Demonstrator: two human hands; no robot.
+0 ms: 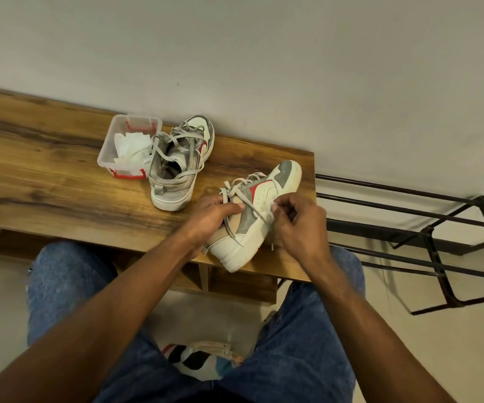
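The shoe (267,196) lies tilted on its side at the right end of the table (45,170), its heel at the near edge and its toe pointing towards the wall. The left hand (211,216) grips it at the collar with curled fingers, while the right hand (299,225) pinches a stretch of lace (252,209) between thumb and fingertips just over the shoe's side. The shoe is probably light, with a stiff rubber sole and a softer upper that gives under pressure, so the collar or the heel counter looks like the firmest place to steady it; squeezing the middle of the upper would likely only fold it. The lace is flat, limp and thin, and it should slide easily through the eyelets but slip from a loose pinch. It is best taken close to its tip or close to the eyelet being worked, where it cannot twist. Nothing here seems fragile. A second shoe (182,161) stands farther back with its laces slack, touching a clear box (105,154) with red clips that holds crumpled tissue (133,146). A black metal rack (438,228) stands to the right of the table. No writing can be read anywhere; each shoe bears a red curved mark on its side, but no brand name is legible, and the box shows no label.
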